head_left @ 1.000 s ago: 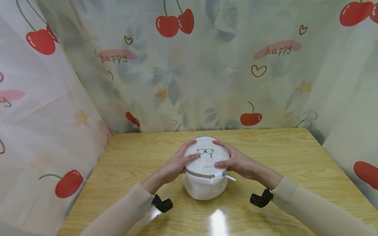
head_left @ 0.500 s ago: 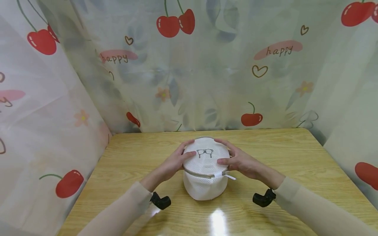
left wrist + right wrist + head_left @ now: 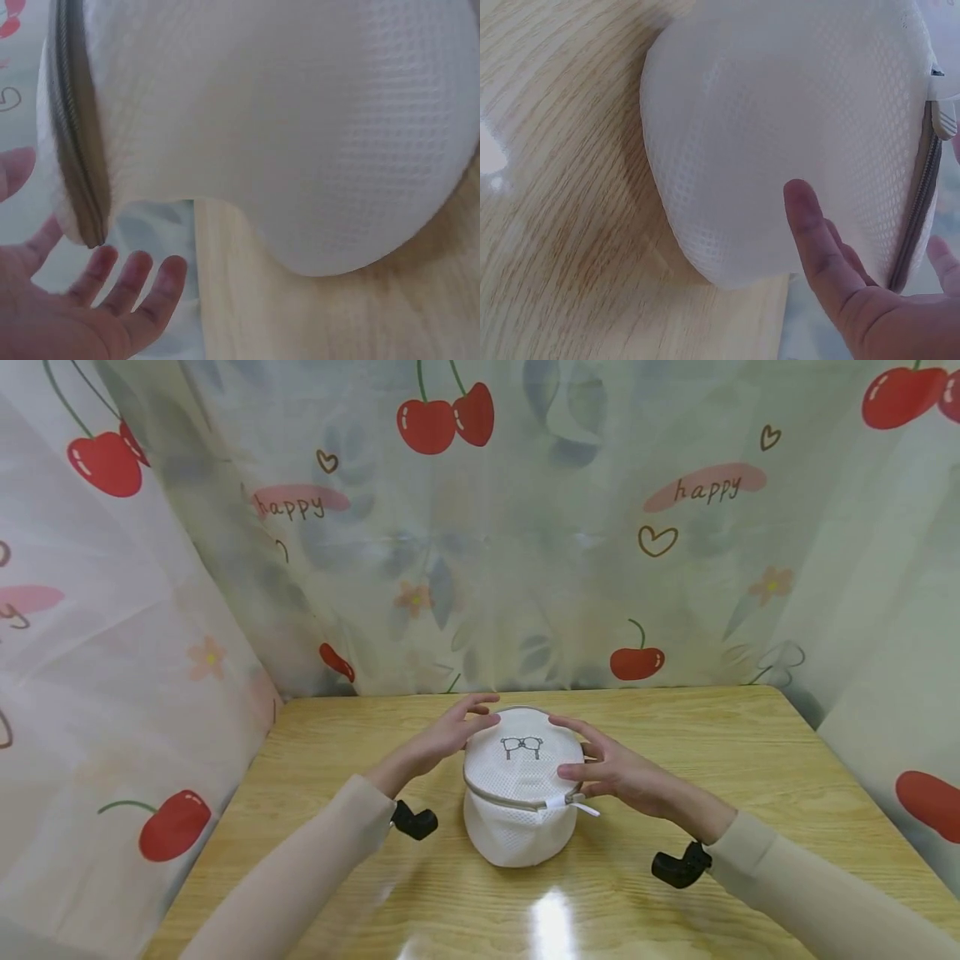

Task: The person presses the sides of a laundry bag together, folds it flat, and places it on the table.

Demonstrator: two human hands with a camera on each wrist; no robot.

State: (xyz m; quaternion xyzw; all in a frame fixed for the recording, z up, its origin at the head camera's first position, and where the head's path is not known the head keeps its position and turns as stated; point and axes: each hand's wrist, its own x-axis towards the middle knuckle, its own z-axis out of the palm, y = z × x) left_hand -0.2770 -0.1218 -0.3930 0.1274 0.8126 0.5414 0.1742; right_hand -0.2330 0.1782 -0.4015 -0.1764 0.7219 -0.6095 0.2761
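Between the surface's (image 3: 337,752) side edges sits mesh bag (image 3: 521,777), probably light, squashy; grip zipped rim (image 3: 504,802). Left hand (image 3: 442,735), right hand (image 3: 626,777) apart, fingers loose.

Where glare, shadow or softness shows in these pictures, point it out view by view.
Head: bright glare on the glossy, light-brown wood-grain table, in front of the round white mesh bag; left wrist: soft overall, the bag's weave fading to smooth grey-white mid-picture; right wrist: white glare at the left edge, a soft shadow on the table beside the bag.
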